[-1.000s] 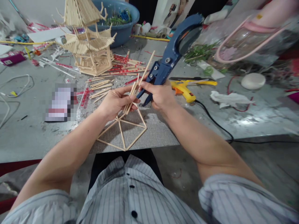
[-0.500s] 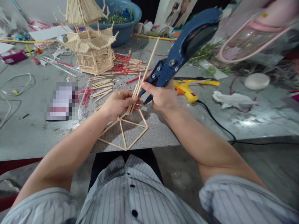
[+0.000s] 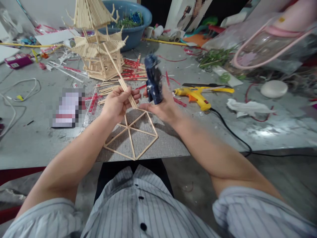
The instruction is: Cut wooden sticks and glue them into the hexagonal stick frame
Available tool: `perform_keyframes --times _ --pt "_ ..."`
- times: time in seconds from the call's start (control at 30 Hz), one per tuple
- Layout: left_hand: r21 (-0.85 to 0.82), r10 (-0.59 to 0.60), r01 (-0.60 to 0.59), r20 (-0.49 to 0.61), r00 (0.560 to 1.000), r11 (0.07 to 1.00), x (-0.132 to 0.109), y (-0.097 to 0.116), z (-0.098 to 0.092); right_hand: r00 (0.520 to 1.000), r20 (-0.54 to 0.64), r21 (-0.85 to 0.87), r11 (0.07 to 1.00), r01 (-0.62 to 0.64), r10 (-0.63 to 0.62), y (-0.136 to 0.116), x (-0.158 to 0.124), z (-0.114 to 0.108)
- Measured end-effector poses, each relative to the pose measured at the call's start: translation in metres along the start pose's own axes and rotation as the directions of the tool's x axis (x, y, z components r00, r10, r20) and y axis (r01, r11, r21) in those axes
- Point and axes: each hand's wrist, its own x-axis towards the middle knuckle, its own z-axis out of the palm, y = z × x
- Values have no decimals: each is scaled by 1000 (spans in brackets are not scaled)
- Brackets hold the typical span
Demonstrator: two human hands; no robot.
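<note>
Bamboo sticks [image 3: 123, 85] now tipped toward upper left, pinched in fingers of left hand [image 3: 116, 105] at frame centre; blue cutter [image 3: 153, 84] swung clear, upright, gripped by right hand [image 3: 164, 109]. Apparently done snipping.

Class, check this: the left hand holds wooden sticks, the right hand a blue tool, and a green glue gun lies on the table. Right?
No: the head view shows the glue gun is yellow, not green. The left hand holds wooden sticks, the right hand a blue tool, and the gun lies on the table.
</note>
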Motion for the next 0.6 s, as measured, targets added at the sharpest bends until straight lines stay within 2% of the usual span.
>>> perform_keyframes --times 0.13,0.3,0.47,0.6 --pt "-36 18 -19 -36 999 999 1 0 1 998 32 -55 997 55 -53 -2 -1 4" --pt "-51 69 -71 -32 997 996 0 -5 4 998 31 -169 984 51 -46 -2 -2 5" --pt "-8 106 -106 -21 994 994 -3 -7 6 996 7 -192 978 88 -88 -1 -4 4" --pt "19 89 -89 -5 996 996 -3 -6 7 996 11 -186 978 92 -92 2 -4 5"
